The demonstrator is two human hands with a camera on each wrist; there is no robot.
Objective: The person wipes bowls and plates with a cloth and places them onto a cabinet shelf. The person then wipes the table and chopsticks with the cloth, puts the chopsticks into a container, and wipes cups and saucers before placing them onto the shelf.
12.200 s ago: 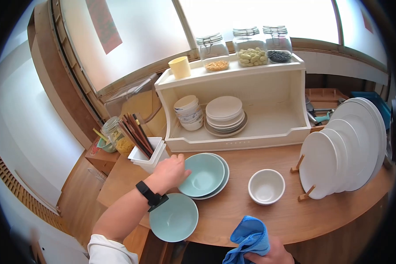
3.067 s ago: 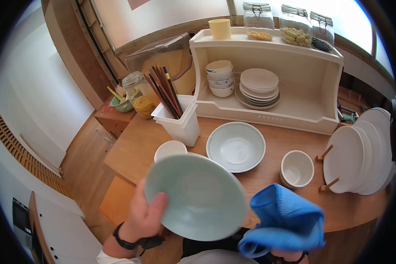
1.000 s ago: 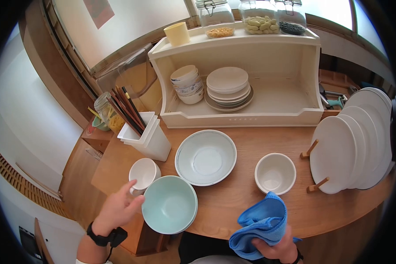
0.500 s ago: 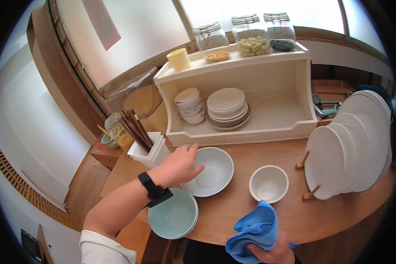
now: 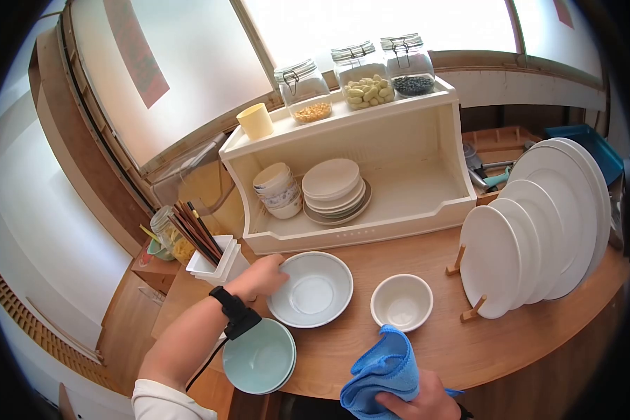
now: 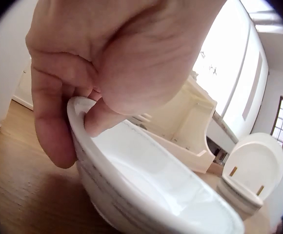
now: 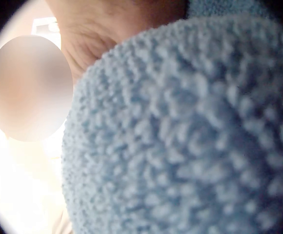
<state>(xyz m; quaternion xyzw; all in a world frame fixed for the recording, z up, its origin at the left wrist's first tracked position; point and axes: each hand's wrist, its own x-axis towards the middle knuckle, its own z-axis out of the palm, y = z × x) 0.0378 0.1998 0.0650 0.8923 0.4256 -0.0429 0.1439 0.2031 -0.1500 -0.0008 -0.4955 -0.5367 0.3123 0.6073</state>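
My left hand (image 5: 262, 276) is at the left rim of a wide white bowl (image 5: 310, 290) on the table. In the left wrist view the thumb lies inside the bowl's rim and the fingers outside, pinching it. A bunched blue cloth (image 5: 381, 374) is gripped in my right hand (image 5: 423, 399) by the table's front edge; it fills most of the right wrist view. Two stacked pale green bowls (image 5: 259, 357) stand at the front left, below the left wrist. Right of the wide bowl sits a small white bowl (image 5: 402, 302).
White plates (image 5: 493, 262) stand upright in a wooden rack at the right. Behind the bowls, a cream shelf (image 5: 357, 241) holds stacked bowls and plates, with glass jars (image 5: 362, 77) on top. A white chopstick holder (image 5: 220, 262) stands left, close to my left forearm.
My left hand has moved from beside the white cup and green bowls to the wide bowl's rim, and its fingers have closed on it. The right hand keeps holding the cloth.
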